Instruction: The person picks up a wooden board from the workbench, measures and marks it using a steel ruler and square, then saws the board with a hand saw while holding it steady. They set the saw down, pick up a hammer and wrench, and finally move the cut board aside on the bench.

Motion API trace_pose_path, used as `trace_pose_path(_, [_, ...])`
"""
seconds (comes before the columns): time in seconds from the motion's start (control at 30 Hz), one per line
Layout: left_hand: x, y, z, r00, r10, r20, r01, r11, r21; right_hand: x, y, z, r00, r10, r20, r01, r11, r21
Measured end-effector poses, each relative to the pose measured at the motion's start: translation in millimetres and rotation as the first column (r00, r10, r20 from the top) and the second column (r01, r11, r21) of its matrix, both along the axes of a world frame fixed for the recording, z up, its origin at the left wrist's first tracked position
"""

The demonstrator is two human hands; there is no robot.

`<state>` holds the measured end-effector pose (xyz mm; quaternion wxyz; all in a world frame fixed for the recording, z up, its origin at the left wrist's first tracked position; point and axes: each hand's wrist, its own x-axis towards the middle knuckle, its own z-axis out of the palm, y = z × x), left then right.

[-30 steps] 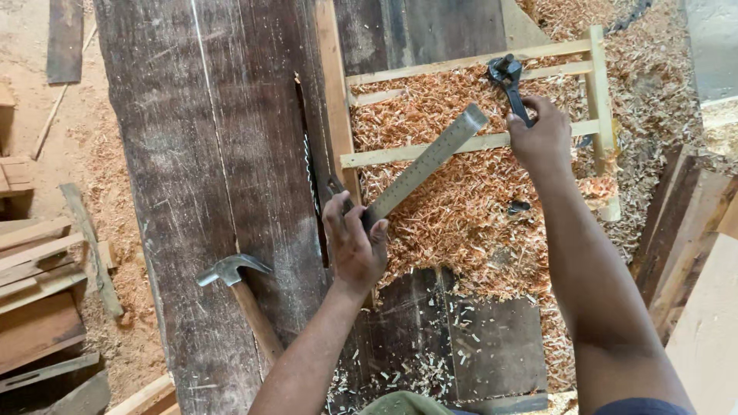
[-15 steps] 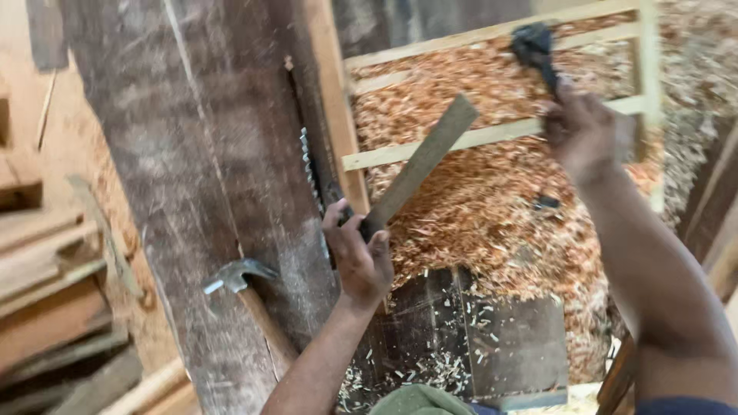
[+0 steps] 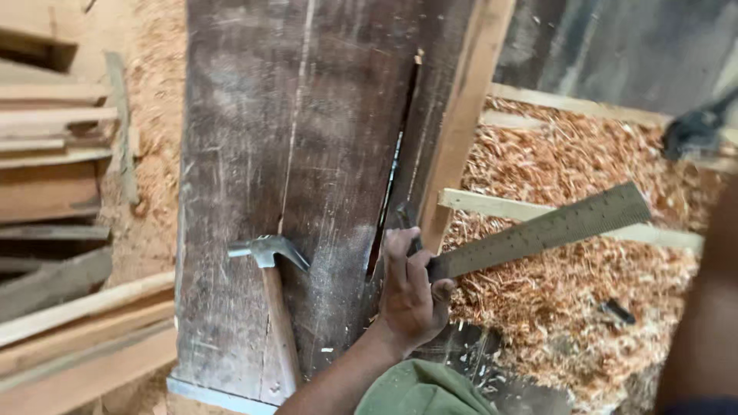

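My left hand (image 3: 411,288) grips the dark stock of a metal try square; its ruled blade (image 3: 542,229) slants up to the right over a pile of wood shavings (image 3: 569,323). The hand rests at the right edge of a wide dark plank (image 3: 307,138), beside a long crack (image 3: 393,177) in it. A claw hammer (image 3: 270,257) lies on the plank just left of the hand. My right arm (image 3: 711,307) is blurred at the right edge; above it a dark hand tool (image 3: 692,131) shows, apparently gripped.
A pale wooden strip (image 3: 465,107) runs along the plank's right edge. Light slats (image 3: 653,234) of a frame cross the shavings. Stacked timber (image 3: 54,161) lies at the left on sawdust. A small dark object (image 3: 619,311) sits in the shavings.
The view has swung left and closer to the plank. My right hand with the dark tool has shifted to the frame's right edge. The left hand keeps holding the square.
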<state>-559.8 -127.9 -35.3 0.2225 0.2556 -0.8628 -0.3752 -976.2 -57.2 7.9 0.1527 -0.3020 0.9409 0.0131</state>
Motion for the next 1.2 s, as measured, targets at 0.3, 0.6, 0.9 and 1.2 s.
trace_pose_path(0.3, [4.7, 3.0, -3.8, 0.993, 0.05, -0.107, -0.053, 0.998, -0.031, 110.8, 2.1, -17.7, 0.937, 0.243, 0.252, -0.238, 0.97, -0.049])
trace_pose_path(0.6, [-5.9, 15.9, -2.6, 0.977, 0.046, -0.208, -0.067, 0.993, -0.094, 329.0, 186.3, 32.1, 0.606, 0.791, 0.082, -0.452, 0.428, -0.782])
trace_pose_path(0.9, [-3.7, 23.3, -0.3, 0.982, -0.033, -0.186, -0.013, 0.971, -0.241, 292.6, 211.0, 37.4, 0.687, -0.569, 0.452, 0.628, 0.778, 0.026])
trace_pose_path(1.2, [-4.1, 22.5, 1.4, 0.983, -0.032, -0.182, -0.002, 0.982, -0.187, 241.7, 198.2, -6.1, 0.849, -0.477, 0.227, 0.477, 0.877, 0.055])
